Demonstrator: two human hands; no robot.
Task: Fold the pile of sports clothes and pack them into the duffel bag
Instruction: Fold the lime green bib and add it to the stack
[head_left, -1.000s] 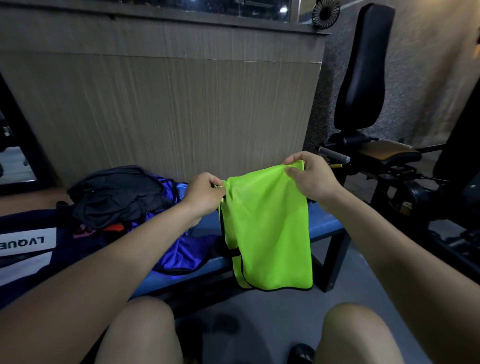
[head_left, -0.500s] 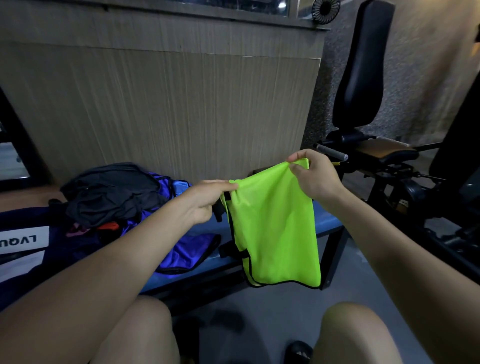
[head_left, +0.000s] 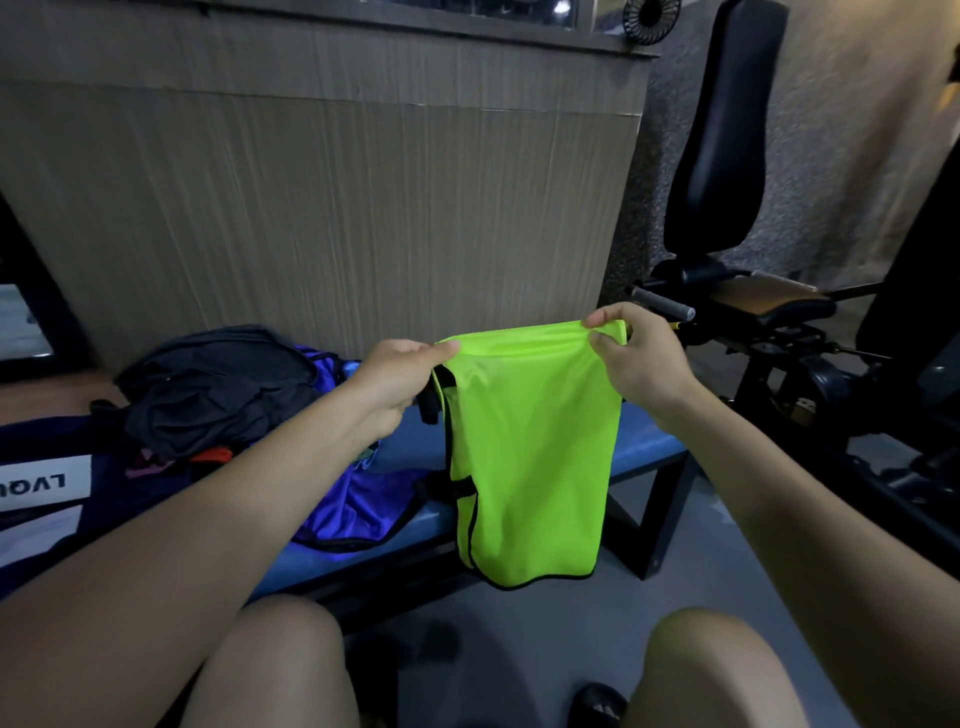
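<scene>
At frame centre, the vest (head_left: 530, 441) is pinched at its top corners by the left hand (head_left: 400, 379) and right hand (head_left: 639, 358), hung clear of the tabletop (head_left: 644, 447) so a straight fold can presumably be made.

A blue padded surface (head_left: 644, 447) on dark legs stands on the grey floor (head_left: 545, 639) against a wood-grain wall. On it lie a crumpled blue garment (head_left: 358, 504), a heap of black clothes (head_left: 218, 389) and, at the left end, a navy duffel bag (head_left: 47, 483) with white lettered patches.
</scene>
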